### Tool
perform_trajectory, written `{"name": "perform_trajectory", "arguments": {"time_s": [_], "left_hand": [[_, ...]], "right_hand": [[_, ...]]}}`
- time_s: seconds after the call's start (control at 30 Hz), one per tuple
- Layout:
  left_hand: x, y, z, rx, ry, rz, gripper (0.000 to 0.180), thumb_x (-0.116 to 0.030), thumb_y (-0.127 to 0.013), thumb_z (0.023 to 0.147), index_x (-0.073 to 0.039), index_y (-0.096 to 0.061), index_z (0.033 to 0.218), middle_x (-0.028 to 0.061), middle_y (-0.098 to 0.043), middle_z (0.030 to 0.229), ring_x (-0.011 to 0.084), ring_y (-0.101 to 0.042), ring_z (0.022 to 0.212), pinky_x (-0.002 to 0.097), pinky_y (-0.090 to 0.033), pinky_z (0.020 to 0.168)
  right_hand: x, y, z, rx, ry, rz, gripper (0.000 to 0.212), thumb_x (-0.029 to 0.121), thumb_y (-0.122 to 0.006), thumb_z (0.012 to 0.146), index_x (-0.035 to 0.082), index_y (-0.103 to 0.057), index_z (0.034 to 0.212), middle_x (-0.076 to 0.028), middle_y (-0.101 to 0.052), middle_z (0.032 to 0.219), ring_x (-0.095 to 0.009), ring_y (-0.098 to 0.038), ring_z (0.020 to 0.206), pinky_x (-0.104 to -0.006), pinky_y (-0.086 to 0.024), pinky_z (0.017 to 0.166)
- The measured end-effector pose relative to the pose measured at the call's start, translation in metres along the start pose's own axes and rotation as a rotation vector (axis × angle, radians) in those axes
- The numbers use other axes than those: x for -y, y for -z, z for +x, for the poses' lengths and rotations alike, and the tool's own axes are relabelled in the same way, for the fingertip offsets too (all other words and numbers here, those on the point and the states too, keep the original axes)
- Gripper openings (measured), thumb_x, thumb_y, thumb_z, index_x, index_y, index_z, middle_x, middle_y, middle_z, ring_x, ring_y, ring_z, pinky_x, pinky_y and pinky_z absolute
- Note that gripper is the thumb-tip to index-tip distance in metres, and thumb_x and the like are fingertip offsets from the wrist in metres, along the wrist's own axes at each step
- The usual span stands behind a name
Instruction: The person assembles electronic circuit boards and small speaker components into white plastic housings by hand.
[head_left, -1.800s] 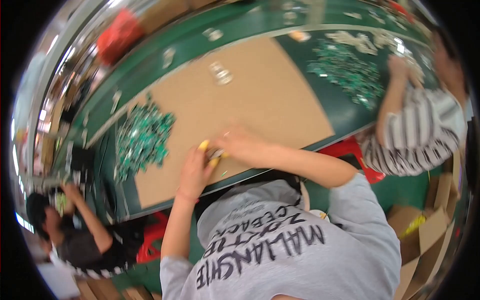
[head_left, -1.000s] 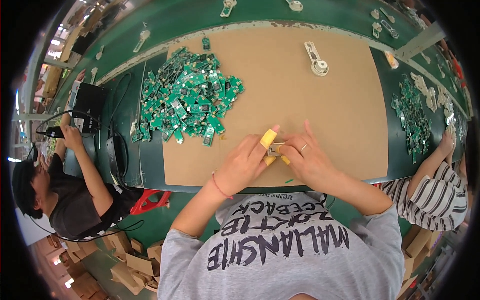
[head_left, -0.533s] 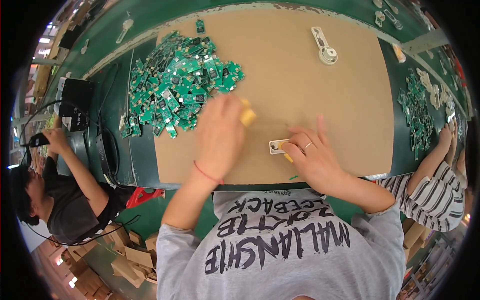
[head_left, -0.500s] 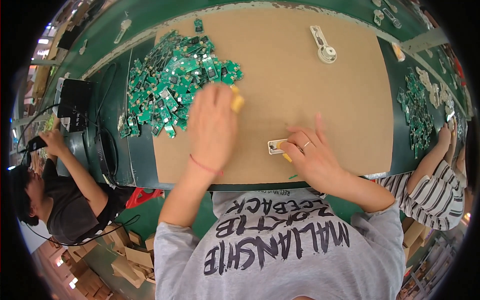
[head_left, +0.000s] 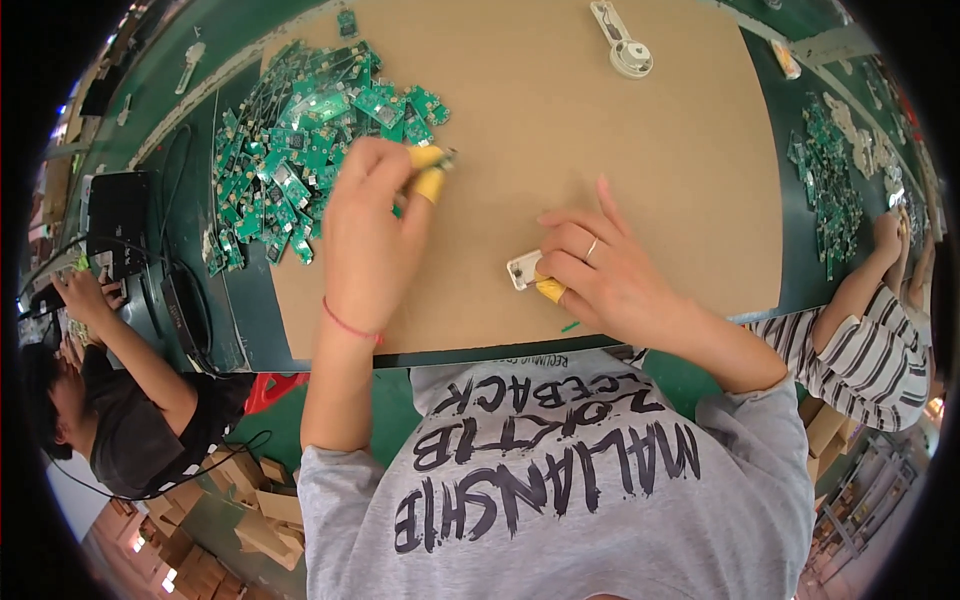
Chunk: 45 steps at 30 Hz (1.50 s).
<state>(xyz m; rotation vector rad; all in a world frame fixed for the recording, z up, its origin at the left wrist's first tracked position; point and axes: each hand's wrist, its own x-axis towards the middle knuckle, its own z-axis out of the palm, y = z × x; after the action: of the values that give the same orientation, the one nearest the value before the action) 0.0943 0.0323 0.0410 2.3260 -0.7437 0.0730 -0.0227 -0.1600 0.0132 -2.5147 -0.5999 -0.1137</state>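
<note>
My left hand [head_left: 375, 215], with yellow finger cots on thumb and index finger, is closed in a pinch beside the circuit board pile [head_left: 310, 145]. A small dark-and-pale part [head_left: 448, 158] sticks out between those fingertips; its exact kind is too small to tell. My right hand [head_left: 615, 270] rests low over the brown board, thumb and fingers closed on the end of a white plastic housing [head_left: 523, 270]. Some dark detail shows inside the housing, and its right end is hidden under my fingers. A yellow cot covers a right fingertip too.
A white housing with a round end [head_left: 630, 58] lies at the far side of the brown board [head_left: 520, 90]. A green scrap [head_left: 570, 326] sits near the front edge. More circuit boards [head_left: 828, 195] are piled right. People work on both sides; a black adapter [head_left: 185, 300] lies left.
The whole view has shifted, moving the table up and left. My left hand's pinching fingertips have turned into view with the small part. My right hand still holds the white housing.
</note>
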Motion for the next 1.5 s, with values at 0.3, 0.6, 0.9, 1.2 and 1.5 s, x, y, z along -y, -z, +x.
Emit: {"name": "perform_trajectory", "arguments": {"time_s": [0.3, 0.6, 0.9, 1.2, 1.5], "left_hand": [[-0.011, -0.025, -0.051, 0.22, 0.087, -0.381, 0.015, -0.001, -0.059, 0.074, -0.001, -0.058, 0.088, 0.0075, -0.054, 0.077, 0.0203, -0.051, 0.064, 0.0288, -0.041, 0.054], [-0.033, -0.031, -0.046, 0.059, 0.201, -0.716, 0.016, 0.001, -0.058, 0.076, 0.0, -0.057, 0.092, 0.0031, -0.054, 0.077, 0.0092, -0.043, 0.061, 0.0214, -0.035, 0.053], [-0.053, -0.027, -0.035, -0.118, 0.048, -0.573, 0.017, 0.002, -0.061, 0.073, 0.0, -0.058, 0.089, 0.0041, -0.054, 0.08, 0.0094, -0.047, 0.062, 0.021, -0.037, 0.054], [-0.048, -0.029, -0.03, -0.172, 0.365, -1.423, 0.046, 0.001, -0.055, 0.082, -0.008, -0.037, 0.122, 0.0064, -0.054, 0.096, 0.0211, -0.058, 0.092, 0.0279, -0.045, 0.078], [-0.047, -0.049, -0.046, 0.0, 0.602, -1.672, 0.043, 0.0, -0.055, 0.082, -0.007, -0.043, 0.123, 0.0037, -0.054, 0.096, 0.0112, -0.052, 0.092, 0.0254, -0.041, 0.084]], "right_hand": [[0.004, 0.001, 0.004, -0.027, -0.023, -0.013, 0.021, -0.004, -0.059, 0.065, 0.006, -0.053, 0.082, -0.004, -0.053, 0.083, -0.021, -0.052, 0.099, -0.0563, -0.016, 0.104], [0.013, 0.027, 0.012, -0.078, -0.314, 0.551, 0.017, 0.003, -0.055, 0.075, 0.003, -0.051, 0.092, -0.006, -0.053, 0.088, -0.02, -0.056, 0.076, -0.0459, -0.039, 0.092], [0.023, 0.026, 0.019, -0.302, -0.504, 0.85, 0.019, 0.004, -0.058, 0.069, 0.002, -0.052, 0.086, -0.005, -0.057, 0.07, -0.013, -0.053, 0.064, -0.0241, -0.047, 0.057], [0.03, 0.03, 0.022, -0.253, -0.529, 0.967, 0.014, 0.004, -0.057, 0.072, 0.001, -0.052, 0.085, -0.005, -0.057, 0.07, -0.008, -0.054, 0.063, -0.0219, -0.045, 0.055], [0.019, 0.015, 0.028, -0.464, -0.426, 1.144, 0.008, 0.003, -0.049, 0.083, -0.001, -0.05, 0.09, -0.002, -0.056, 0.078, -0.005, -0.054, 0.069, -0.0198, -0.044, 0.061]]}}
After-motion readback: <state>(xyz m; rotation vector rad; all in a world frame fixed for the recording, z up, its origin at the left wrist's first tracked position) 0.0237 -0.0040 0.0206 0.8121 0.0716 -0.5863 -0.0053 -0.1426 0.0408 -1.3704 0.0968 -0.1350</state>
